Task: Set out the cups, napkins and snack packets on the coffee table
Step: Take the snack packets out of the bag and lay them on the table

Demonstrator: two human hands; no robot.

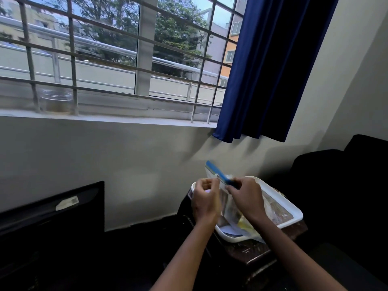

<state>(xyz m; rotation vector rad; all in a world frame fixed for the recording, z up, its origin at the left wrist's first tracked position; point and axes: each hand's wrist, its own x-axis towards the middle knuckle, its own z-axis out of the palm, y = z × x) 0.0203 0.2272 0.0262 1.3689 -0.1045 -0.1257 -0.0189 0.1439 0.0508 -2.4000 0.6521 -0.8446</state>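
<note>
Head view: your left hand and right hand both pinch the blue-topped snack packet, held upright over the far-left corner of the white tray, which rests on the dark coffee table.

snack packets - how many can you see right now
1 for certain: a clear snack packet with a blue top strip, held up over the white tray by the left hand and right hand. More wrappers may lie in the tray behind the hands, too blurred to count.
</note>
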